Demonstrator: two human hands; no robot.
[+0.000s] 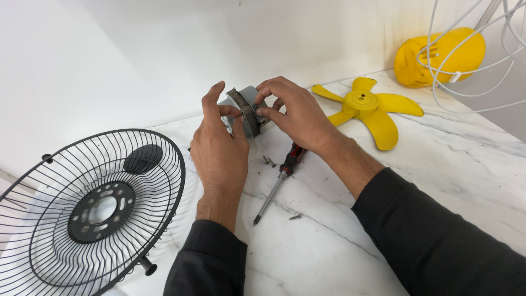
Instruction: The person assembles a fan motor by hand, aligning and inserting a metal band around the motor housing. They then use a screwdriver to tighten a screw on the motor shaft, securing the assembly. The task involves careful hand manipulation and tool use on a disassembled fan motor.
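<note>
A small grey fan motor (pixel 246 108) with a dark metal band around its middle is held up above the white marble counter (pixel 416 164). My left hand (pixel 219 148) grips it from the left and below. My right hand (pixel 293 112) pinches its right side with fingertips. Under my right wrist a screwdriver (pixel 279 178) with a red and black handle lies on the counter, tip toward me. Small loose screws (pixel 269 161) rest beside it.
A black wire fan guard (pixel 90 208) lies at the left front. A yellow fan blade (pixel 367 109) sits to the right of my hands. A yellow motor housing (pixel 438 55) and a white wire guard (pixel 482 49) stand at the back right, against the white wall.
</note>
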